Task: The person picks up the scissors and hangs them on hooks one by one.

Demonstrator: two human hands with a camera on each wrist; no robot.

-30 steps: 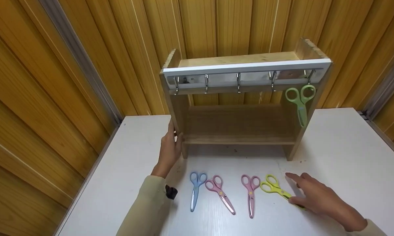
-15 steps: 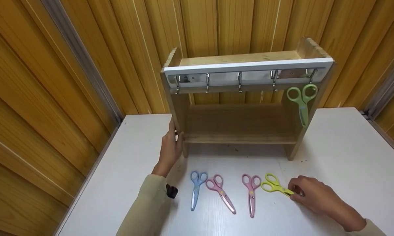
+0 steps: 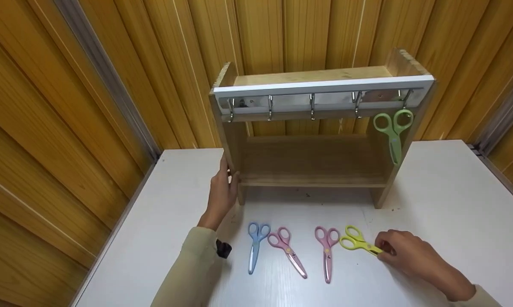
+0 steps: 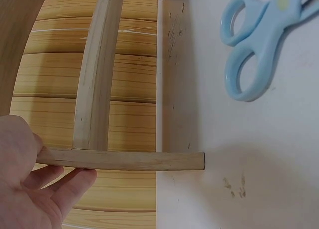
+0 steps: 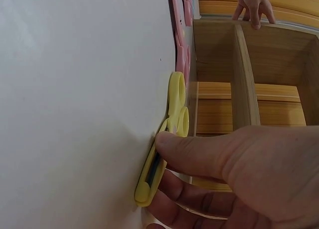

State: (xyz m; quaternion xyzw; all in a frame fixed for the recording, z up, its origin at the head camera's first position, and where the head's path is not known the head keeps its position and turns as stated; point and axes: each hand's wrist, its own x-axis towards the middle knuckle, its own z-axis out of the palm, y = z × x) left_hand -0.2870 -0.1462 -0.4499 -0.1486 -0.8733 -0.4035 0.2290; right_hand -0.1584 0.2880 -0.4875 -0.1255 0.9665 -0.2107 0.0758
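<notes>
My left hand (image 3: pixel 221 194) grips the left side panel of a small wooden rack (image 4: pixel 139 161), its thumb on one face and its fingers on the other. At the right, my right hand (image 3: pixel 416 252) pinches the blade end of yellow scissors (image 3: pixel 365 246) between thumb and fingers. In the right wrist view the yellow scissors (image 5: pixel 174 102) lie along the white tabletop, handles pointing away from the palm. Green scissors (image 3: pixel 394 138) hang by one handle loop from the rack's rightmost hook.
Blue scissors (image 3: pixel 255 245), one pair of pink scissors (image 3: pixel 287 250) and another pair of pink scissors (image 3: pixel 326 251) lie in a row on the white table (image 3: pixel 154 238). Several metal hooks (image 3: pixel 312 106) line the rack's top front. Wood-patterned walls (image 3: pixel 260 38) stand behind and at both sides.
My right hand's fingers have curled in from a spread pose and closed on the yellow scissors' blade end. The left hand stays on the rack.
</notes>
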